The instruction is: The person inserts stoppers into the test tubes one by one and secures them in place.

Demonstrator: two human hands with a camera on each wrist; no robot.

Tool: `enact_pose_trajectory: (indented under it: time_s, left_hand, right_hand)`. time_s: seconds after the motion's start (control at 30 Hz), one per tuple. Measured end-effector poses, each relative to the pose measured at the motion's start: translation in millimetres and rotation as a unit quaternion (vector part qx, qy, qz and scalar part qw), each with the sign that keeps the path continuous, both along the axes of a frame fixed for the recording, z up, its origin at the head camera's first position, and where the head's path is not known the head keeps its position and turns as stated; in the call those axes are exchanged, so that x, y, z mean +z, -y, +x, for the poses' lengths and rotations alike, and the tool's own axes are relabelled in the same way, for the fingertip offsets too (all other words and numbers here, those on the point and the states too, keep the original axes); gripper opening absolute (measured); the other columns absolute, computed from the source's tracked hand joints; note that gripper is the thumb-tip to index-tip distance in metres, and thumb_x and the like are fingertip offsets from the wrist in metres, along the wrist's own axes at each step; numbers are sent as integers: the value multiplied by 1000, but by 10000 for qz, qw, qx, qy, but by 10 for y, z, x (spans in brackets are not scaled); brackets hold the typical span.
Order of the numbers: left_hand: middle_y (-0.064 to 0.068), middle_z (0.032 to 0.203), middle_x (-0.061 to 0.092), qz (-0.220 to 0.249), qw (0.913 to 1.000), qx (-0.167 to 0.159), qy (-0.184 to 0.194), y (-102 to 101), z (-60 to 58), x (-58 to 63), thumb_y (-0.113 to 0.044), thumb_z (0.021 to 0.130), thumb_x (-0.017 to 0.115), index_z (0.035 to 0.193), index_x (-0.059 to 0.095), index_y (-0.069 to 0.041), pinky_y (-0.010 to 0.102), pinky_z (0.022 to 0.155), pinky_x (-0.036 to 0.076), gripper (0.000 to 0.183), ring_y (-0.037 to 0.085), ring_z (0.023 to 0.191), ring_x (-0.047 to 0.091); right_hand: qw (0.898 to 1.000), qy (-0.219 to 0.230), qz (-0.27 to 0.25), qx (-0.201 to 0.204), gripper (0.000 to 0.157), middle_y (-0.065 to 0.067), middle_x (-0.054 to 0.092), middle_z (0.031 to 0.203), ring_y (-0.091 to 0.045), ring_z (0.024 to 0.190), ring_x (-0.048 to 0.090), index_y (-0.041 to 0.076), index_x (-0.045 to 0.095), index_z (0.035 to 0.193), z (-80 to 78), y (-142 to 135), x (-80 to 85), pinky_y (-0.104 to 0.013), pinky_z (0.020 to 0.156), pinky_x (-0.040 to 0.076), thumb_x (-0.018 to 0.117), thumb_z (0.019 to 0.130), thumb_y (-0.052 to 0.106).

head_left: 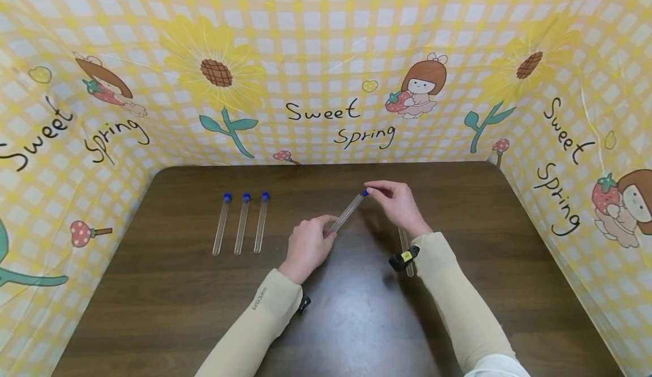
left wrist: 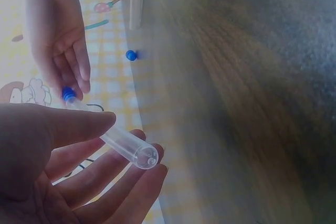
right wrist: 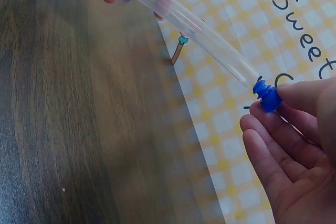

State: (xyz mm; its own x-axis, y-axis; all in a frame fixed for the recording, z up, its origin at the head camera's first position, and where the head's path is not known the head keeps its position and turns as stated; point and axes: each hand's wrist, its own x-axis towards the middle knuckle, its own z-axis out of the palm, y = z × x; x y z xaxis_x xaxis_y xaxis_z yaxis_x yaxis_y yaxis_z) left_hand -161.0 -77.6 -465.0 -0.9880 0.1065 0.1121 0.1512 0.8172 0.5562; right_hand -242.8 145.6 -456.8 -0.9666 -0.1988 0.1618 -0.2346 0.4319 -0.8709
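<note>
My left hand (head_left: 308,247) pinches a clear test tube (head_left: 348,213) near its rounded closed end, between thumb and fingers. Tilted above the table, the tube points up toward my right hand (head_left: 402,204). A ribbed blue stopper (right wrist: 266,95) is pinched between my right thumb and fingers. In the right wrist view its ribbed end is at the tube's mouth; whether any of it sits inside I cannot tell. Another tube (head_left: 404,238) lies on the table, partly hidden under my right wrist. A loose blue stopper (left wrist: 131,55) shows near the table edge in the left wrist view.
Three test tubes with blue stoppers, the left one (head_left: 221,227), the middle one (head_left: 241,227) and the right one (head_left: 261,227), lie side by side at the left on the dark wooden table (head_left: 168,309). Yellow checked cloth (head_left: 316,71) encloses the back and sides.
</note>
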Motion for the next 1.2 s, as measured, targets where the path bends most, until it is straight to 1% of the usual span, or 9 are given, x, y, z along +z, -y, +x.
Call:
enact_pose_trajectory:
  time_s: [0.17,0.4,0.6,0.7,0.8,0.97,1.2]
  left_hand:
    - [-2,82,71,-47,10000,29,-3,5,-14,-13,-15,91,77,119,75,-19,34,49,46,29,14,61,60]
    - [0,84,72,61,10000,-30,61,5,-24,-19,-14,92,77,121,75,-18,31,47,45,29,13,58,58]
    - [-1,85,73,50,10000,8,36,8,-29,-18,-15,92,77,120,75,-19,33,48,45,29,13,59,58]
    - [-1,85,73,96,10000,0,7,8,-31,-13,-15,92,77,120,75,-18,33,48,46,29,14,60,59]
    - [-1,86,74,134,9999,8,-53,10,-35,-4,-15,92,77,120,75,-18,34,49,47,29,14,62,61]
    - [1,87,74,176,9998,50,-67,0,-41,0,-15,93,76,121,75,-17,33,48,46,29,14,60,60]
    - [2,89,75,211,9997,70,-75,-27,-37,11,-15,93,76,122,75,-15,32,48,44,29,13,58,58]
  right_hand:
    - [10000,-40,14,63,22,-5,74,112,-19,101,69,9,77,118,-2,28,-1,-39,88,53,68,100,19]
    - [9999,-87,60,73,25,-6,74,113,-19,103,68,7,76,120,7,63,-36,-40,89,53,67,101,20]
    - [9997,-214,-149,-30,25,-5,73,118,-18,108,66,10,75,122,29,121,-98,-40,92,52,67,101,22]
    - [9990,-349,-268,-112,26,-4,72,118,-18,106,66,10,75,124,44,152,-137,-40,91,52,66,102,22]
    - [9979,-452,-436,-164,28,-4,72,116,-18,103,66,10,74,125,60,201,-155,-38,90,53,69,100,22]
    - [9967,-335,-706,-211,37,-3,70,117,-17,104,67,12,71,130,97,290,-162,-33,91,53,75,95,25]
    - [9951,-220,-847,-466,37,-1,70,124,-16,109,67,15,69,133,139,379,-174,-35,94,52,72,98,24]
